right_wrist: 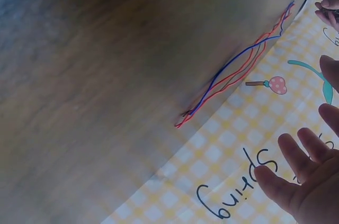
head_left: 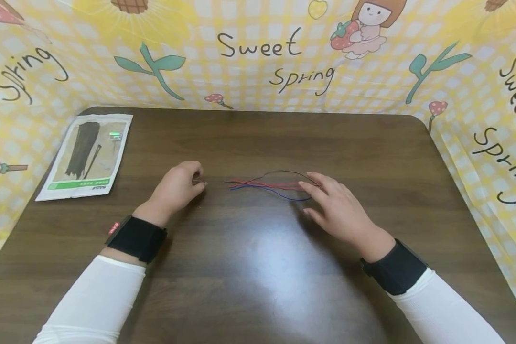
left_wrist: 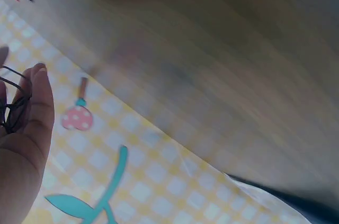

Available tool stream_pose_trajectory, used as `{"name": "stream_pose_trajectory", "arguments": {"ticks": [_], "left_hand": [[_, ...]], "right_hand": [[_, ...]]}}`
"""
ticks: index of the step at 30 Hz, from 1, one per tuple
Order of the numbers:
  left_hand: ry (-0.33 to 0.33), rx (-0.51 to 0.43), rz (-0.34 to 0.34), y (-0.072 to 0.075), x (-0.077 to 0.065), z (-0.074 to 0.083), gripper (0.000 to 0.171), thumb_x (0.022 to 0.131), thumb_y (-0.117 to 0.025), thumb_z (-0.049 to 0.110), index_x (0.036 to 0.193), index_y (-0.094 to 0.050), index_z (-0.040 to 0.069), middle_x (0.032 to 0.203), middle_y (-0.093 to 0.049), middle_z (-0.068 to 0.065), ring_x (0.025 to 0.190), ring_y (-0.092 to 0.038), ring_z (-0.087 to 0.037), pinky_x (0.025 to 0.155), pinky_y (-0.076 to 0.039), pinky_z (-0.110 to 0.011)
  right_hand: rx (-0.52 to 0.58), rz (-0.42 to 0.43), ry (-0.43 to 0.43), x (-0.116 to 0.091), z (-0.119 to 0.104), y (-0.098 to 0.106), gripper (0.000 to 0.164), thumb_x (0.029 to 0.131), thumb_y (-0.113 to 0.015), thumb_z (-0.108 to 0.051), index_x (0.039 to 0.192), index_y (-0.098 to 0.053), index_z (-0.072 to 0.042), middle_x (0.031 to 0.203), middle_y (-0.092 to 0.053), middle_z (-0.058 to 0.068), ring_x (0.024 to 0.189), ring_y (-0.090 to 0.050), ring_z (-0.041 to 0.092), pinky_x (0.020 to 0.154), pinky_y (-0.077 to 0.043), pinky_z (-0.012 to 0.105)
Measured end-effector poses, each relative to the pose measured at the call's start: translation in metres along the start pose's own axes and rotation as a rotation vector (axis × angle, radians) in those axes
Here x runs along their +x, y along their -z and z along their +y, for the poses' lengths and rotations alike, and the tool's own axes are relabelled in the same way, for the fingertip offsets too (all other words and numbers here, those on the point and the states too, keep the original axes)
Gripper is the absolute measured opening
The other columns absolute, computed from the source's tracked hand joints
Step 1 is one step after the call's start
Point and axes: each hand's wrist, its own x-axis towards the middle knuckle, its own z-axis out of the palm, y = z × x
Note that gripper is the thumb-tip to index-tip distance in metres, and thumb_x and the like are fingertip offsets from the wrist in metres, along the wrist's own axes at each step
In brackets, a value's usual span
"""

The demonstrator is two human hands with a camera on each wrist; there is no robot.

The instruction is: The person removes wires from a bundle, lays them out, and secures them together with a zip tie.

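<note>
My left hand [head_left: 176, 184] is above the table, left of a loose bundle of thin wires [head_left: 249, 183]. Its fingers curl around thin black looped strands [left_wrist: 16, 114], seen against the palm in the left wrist view; in the head view they are mostly hidden. The bundle has red, blue and dark wires, bowed apart toward the right. Over the bundle's right end is my right hand [head_left: 339, 210], palm down, fingers spread and nothing gripped. Its fingertips overlap the wire ends in the head view.
A white-edged packet [head_left: 86, 157] picturing black strips lies at the table's back left. The dark wooden table [head_left: 241, 296] is bordered at the back and sides by a yellow checked cloth [head_left: 258, 71] with printed flowers and lettering.
</note>
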Motion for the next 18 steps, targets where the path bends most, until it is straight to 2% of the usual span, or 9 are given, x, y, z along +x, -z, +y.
{"name": "stream_pose_trajectory", "arguments": {"ticks": [7,12,15,18], "left_hand": [[-0.024,-0.098,0.005,-0.015,0.005,0.028,0.022,0.086,-0.07,0.004,0.098,-0.052,0.0,0.098,-0.054,-0.013,0.088,-0.05,-0.027,0.078,-0.044,-0.041],[-0.086,-0.135,0.03,-0.026,0.007,0.046,0.02,0.086,-0.068,0.003,0.1,-0.053,0.002,0.097,-0.055,-0.011,0.087,-0.052,-0.025,0.076,-0.046,-0.04],[-0.114,-0.184,0.023,-0.032,0.008,0.055,0.024,0.086,-0.064,-0.001,0.108,-0.053,0.002,0.103,-0.057,-0.012,0.092,-0.056,-0.025,0.08,-0.048,-0.04],[-0.132,-0.257,0.002,-0.036,0.009,0.064,0.038,0.086,-0.06,-0.007,0.122,-0.05,-0.001,0.109,-0.059,-0.014,0.1,-0.059,-0.027,0.086,-0.05,-0.04]], "right_hand": [[0.003,0.091,0.068,0.009,-0.004,0.003,0.047,0.081,-0.078,-0.016,0.124,-0.063,-0.005,0.122,-0.061,0.015,0.112,-0.057,0.032,0.089,-0.047,0.049],[0.001,0.174,0.129,0.019,-0.011,0.003,0.033,0.08,-0.078,-0.011,0.112,-0.07,-0.006,0.106,-0.067,0.01,0.099,-0.063,0.029,0.084,-0.049,0.045],[0.006,0.199,0.159,0.027,-0.017,0.003,0.027,0.08,-0.077,-0.01,0.107,-0.072,-0.007,0.1,-0.069,0.008,0.093,-0.064,0.026,0.083,-0.049,0.043],[0.01,0.205,0.175,0.034,-0.023,0.002,0.022,0.082,-0.075,-0.009,0.104,-0.073,-0.008,0.098,-0.069,0.006,0.091,-0.064,0.025,0.083,-0.049,0.042]]}}
